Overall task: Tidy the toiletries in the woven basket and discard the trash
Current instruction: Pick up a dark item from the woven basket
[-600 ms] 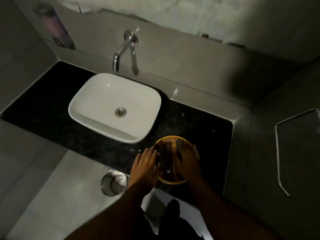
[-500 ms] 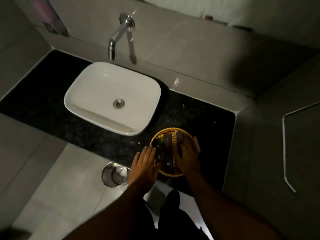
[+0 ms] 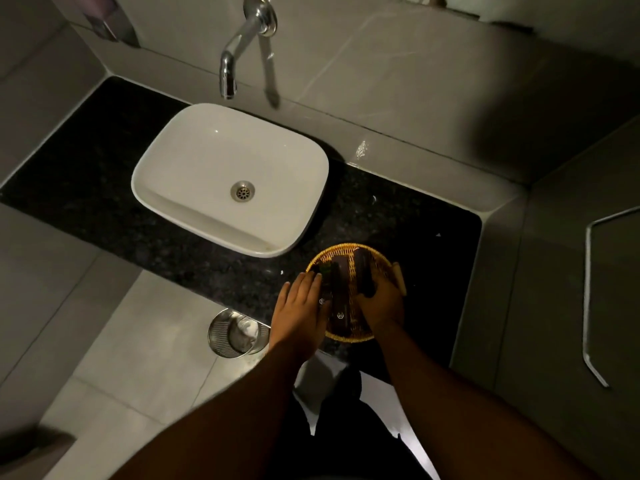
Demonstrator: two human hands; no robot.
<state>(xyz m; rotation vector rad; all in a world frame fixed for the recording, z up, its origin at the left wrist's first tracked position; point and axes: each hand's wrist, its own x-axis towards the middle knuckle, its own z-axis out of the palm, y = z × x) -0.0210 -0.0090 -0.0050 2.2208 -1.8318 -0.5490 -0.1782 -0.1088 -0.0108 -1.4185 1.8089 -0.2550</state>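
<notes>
A round woven basket (image 3: 378, 258) sits on the black counter, right of the sink. Dark toiletry tubes lie in it; one long tube (image 3: 338, 294) runs down the middle. My left hand (image 3: 298, 311) rests flat on the basket's left edge, fingers spread over a dark tube. On the right side my right hand (image 3: 382, 303) curls around another dark bottle (image 3: 364, 273). A pale stick-like item (image 3: 400, 280) lies against the basket's right rim. The light is dim and the labels are unreadable.
A white basin (image 3: 194, 188) with a chrome tap (image 3: 239, 46) above it fills the counter's left half. A steel waste bin (image 3: 237, 334) with something pale inside stands on the floor below the counter's (image 3: 433, 271) front edge. Tiled walls close in at the back and right.
The view has shifted downward and closer. My right hand has slid lower over the basket's right side, uncovering the tubes at the back. My left hand stays at the left rim.
</notes>
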